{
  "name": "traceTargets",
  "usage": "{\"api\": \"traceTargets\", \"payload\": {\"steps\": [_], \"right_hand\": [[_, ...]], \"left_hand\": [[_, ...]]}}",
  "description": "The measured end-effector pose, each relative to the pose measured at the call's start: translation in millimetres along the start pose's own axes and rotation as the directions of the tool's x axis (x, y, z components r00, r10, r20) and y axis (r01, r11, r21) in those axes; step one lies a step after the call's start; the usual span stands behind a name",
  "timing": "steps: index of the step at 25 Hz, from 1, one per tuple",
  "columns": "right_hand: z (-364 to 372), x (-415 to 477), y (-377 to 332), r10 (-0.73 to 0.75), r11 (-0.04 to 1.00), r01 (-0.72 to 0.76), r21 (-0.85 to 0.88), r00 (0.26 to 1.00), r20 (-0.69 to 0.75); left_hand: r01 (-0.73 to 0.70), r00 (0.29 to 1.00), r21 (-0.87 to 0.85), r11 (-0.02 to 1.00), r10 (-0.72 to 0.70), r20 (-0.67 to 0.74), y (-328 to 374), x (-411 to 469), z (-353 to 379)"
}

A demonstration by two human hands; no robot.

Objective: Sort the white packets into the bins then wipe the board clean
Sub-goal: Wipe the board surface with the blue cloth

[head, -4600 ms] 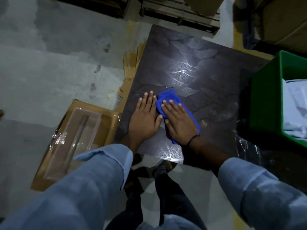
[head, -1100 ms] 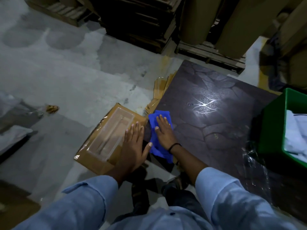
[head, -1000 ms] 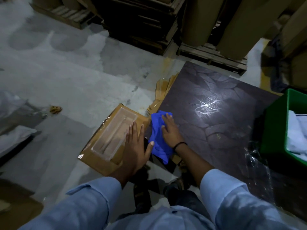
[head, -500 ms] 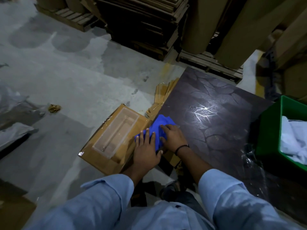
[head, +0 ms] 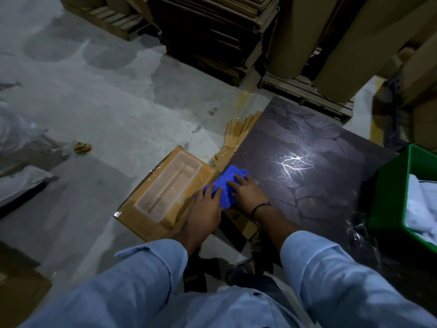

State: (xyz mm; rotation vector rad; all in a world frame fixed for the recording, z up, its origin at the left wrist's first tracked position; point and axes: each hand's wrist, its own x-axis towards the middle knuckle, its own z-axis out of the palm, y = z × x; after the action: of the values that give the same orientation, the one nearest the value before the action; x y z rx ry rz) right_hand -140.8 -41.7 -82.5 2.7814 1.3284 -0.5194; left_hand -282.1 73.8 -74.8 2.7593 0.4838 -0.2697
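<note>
A dark, vein-patterned board [head: 307,176] lies on the floor. A bunched blue cloth [head: 230,182] sits at its left edge, partly over a cardboard box. My left hand [head: 205,209] has its fingers curled into the cloth's near left side. My right hand [head: 248,192] presses on the cloth's right side with fairly straight fingers. White packets [head: 421,204] lie piled in a green bin [head: 387,197] at the board's right edge.
A cardboard box [head: 139,209] with a clear plastic tray [head: 168,190] on it lies left of the board. Flat cardboard pieces [head: 238,131] stick out beside the board's far left edge. Wooden pallets [head: 212,31] and big cardboard rolls [head: 290,36] stand behind. Crumpled plastic [head: 359,233] lies near the bin.
The cloth went from the middle of the board to its left edge. My left hand moved off the box onto the cloth, and both hands have now bunched it up.
</note>
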Motion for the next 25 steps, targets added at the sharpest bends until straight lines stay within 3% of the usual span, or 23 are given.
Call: {"api": "traceTargets", "payload": {"steps": [5, 15, 17, 25], "right_hand": [[7.0, 13.0, -21.0, -0.048, 0.999, 0.048, 0.005, 0.996, -0.069], [-12.5, 83.4, -104.9, -0.261, 0.958, 0.276, 0.074, 0.951, -0.164], [-10.6, 100.0, -126.0, -0.301, 0.947, 0.313, 0.067, 0.942, -0.147], [30.1, 155.7, -150.8, -0.320, 0.946, 0.322, -0.038, 0.946, 0.043]], "left_hand": [[0.032, 0.999, -0.048, 0.998, -0.033, -0.022, -15.6, -3.1, -3.2], [0.234, 0.950, -0.181, 0.955, -0.264, -0.165, -94.4, -13.2, -26.2], [0.253, 0.933, -0.186, 0.949, -0.290, -0.212, -117.1, -14.6, -20.4], [0.337, 0.936, -0.166, 0.927, -0.349, -0.047, -152.3, 0.7, 12.4]]}}
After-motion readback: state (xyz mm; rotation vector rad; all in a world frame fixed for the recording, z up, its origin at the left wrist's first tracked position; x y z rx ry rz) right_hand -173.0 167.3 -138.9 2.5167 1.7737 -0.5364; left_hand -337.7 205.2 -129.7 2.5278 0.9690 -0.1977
